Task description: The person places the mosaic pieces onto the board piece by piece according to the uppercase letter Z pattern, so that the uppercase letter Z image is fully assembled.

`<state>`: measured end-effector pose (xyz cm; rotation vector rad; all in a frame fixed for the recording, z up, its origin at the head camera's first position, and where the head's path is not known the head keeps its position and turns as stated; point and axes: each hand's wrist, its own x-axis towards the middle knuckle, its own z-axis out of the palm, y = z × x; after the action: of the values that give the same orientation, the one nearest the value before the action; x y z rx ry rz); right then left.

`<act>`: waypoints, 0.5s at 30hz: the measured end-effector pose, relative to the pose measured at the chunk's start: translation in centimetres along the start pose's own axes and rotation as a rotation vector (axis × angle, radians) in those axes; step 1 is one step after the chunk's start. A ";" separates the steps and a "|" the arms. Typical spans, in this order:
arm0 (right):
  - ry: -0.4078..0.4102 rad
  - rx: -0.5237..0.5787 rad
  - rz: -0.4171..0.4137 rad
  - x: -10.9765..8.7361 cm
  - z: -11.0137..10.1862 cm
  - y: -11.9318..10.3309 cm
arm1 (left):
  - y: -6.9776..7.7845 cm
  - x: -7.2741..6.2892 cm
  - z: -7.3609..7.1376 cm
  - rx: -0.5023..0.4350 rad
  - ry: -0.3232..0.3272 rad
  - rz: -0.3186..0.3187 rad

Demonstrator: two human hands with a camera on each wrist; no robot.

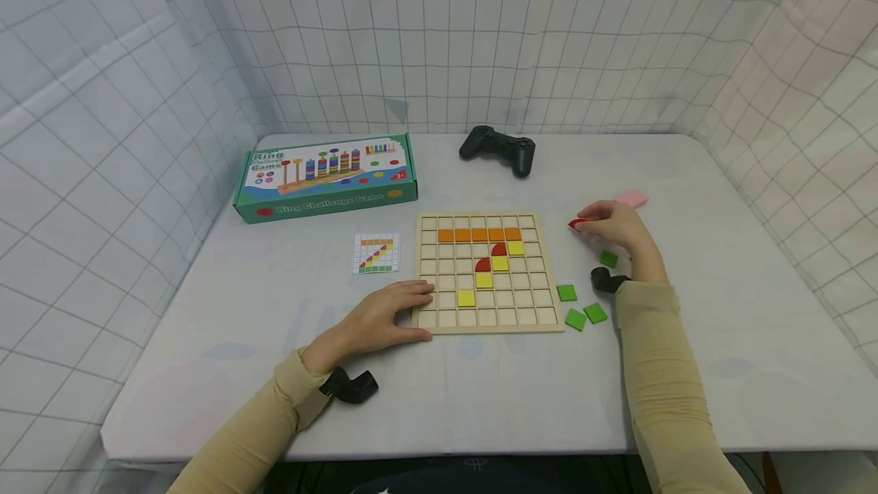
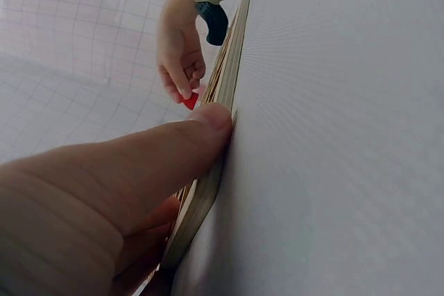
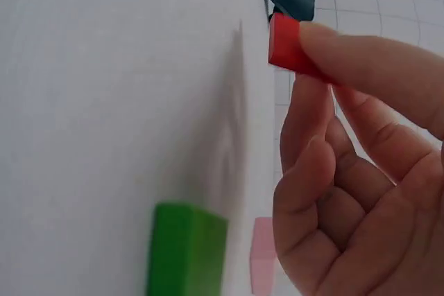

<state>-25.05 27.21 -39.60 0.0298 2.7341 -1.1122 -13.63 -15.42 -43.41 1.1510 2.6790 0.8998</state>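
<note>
My left hand (image 1: 380,319) holds the lower left corner of a wooden grid board (image 1: 507,328), fingers over its left side and thumb (image 2: 211,117) against the near edge. Orange squares (image 1: 479,235) form a row near the board's top. Yellow squares (image 1: 483,280) and two red quarter-round tiles (image 1: 483,264) lie on a diagonal below. Right of the board, above the table, my right hand (image 1: 617,227) pinches a red tile (image 3: 286,43) between thumb and fingers; its full outline is partly covered. Several green squares (image 1: 595,313) lie nearby.
A pattern card (image 1: 376,253) lies left of the board. Behind it sits a green Ring Challenge Game box (image 1: 329,176). At the back stands a black game controller (image 1: 498,149). A pink piece (image 1: 632,198) lies beyond my right hand.
</note>
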 end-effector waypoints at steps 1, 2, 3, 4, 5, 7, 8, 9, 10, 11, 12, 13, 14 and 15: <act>-0.004 0.006 -0.009 0.1 0.1 -0.4 | 0.0 0.0 0.0 0.000 -0.001 -0.001; -0.008 0.010 -0.017 0.1 0.2 -0.8 | 0.0 0.0 0.0 -0.001 -0.001 -0.001; -0.013 0.020 -0.020 0.1 0.3 -1.3 | 0.0 0.0 0.0 0.001 -0.002 -0.001; -0.018 0.019 -0.025 0.1 0.5 -1.8 | 0.0 0.0 0.0 0.001 -0.004 -0.002; -0.022 0.011 -0.030 0.0 0.6 -2.4 | 0.0 0.0 0.0 0.002 -0.005 -0.003; -0.035 0.008 -0.041 0.0 1.0 -3.4 | 0.0 0.0 0.0 0.003 -0.005 -0.004; -0.042 0.007 -0.054 -0.1 1.2 -3.9 | 0.0 0.0 0.0 0.003 -0.005 -0.004; -0.049 0.004 -0.067 -0.2 1.4 -4.5 | 0.1 0.0 -0.1 0.003 -0.006 -0.005; -0.058 -0.003 -0.084 -0.2 1.7 -4.9 | 0.1 0.0 -0.1 0.001 -0.006 -0.006; -0.070 -0.003 -0.105 -0.3 1.9 -5.4 | 0.1 0.0 -0.1 0.001 -0.005 -0.006; -0.082 -0.005 -0.131 -0.3 2.2 -5.9 | 0.1 0.0 -0.1 0.000 -0.005 -0.006; -0.091 -0.010 -0.155 -0.4 2.5 -6.3 | 0.1 0.0 -0.1 -0.001 -0.005 -0.006; -0.104 -0.011 -0.177 -0.5 2.8 -6.8 | 0.1 0.0 -0.1 -0.002 -0.005 -0.006; -0.115 -0.015 -0.196 -0.6 3.0 -7.3 | 0.1 0.0 -0.1 -0.002 -0.005 -0.005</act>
<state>-24.56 19.92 -36.62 -0.3011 2.6864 -1.1038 -13.58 -15.36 -43.28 1.1442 2.6754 0.8966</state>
